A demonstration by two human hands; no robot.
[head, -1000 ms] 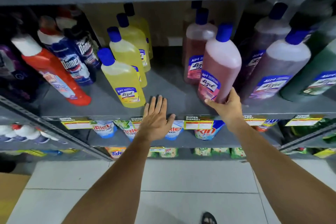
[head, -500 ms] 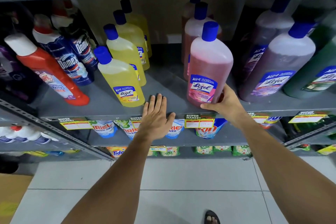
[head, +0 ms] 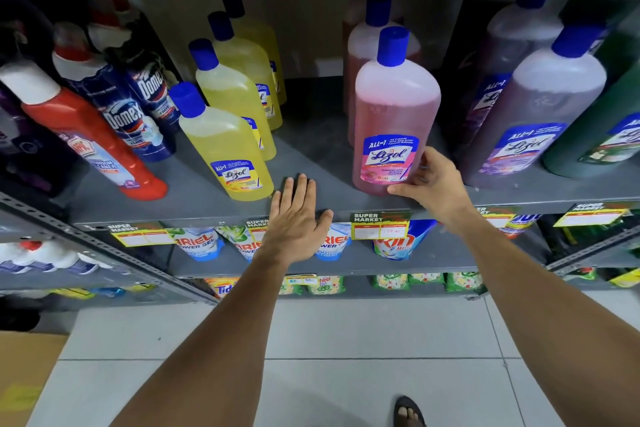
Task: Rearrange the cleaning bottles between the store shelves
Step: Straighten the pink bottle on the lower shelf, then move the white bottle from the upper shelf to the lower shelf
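Note:
A pink Lizol bottle (head: 393, 107) with a blue cap stands upright at the front of the grey shelf (head: 311, 204). My right hand (head: 429, 180) grips its lower right side, thumb under the label. My left hand (head: 294, 222) lies flat and open on the shelf's front edge, between the pink bottle and a row of yellow Lizol bottles (head: 225, 146). Behind the pink bottle stand two more pink bottles (head: 370, 35).
Purple Lizol bottles (head: 540, 114) and a dark green bottle (head: 602, 135) crowd the right. Domex bottles (head: 128, 118) and a red cleaner bottle (head: 90, 135) lean at the left. Lower shelves hold detergent pouches (head: 197, 243). A cardboard box (head: 24, 374) sits on the floor at the left.
My right hand has drawn the pink bottle leftward and forward and turned it, so its label now faces me. My left hand has stayed on the shelf edge.

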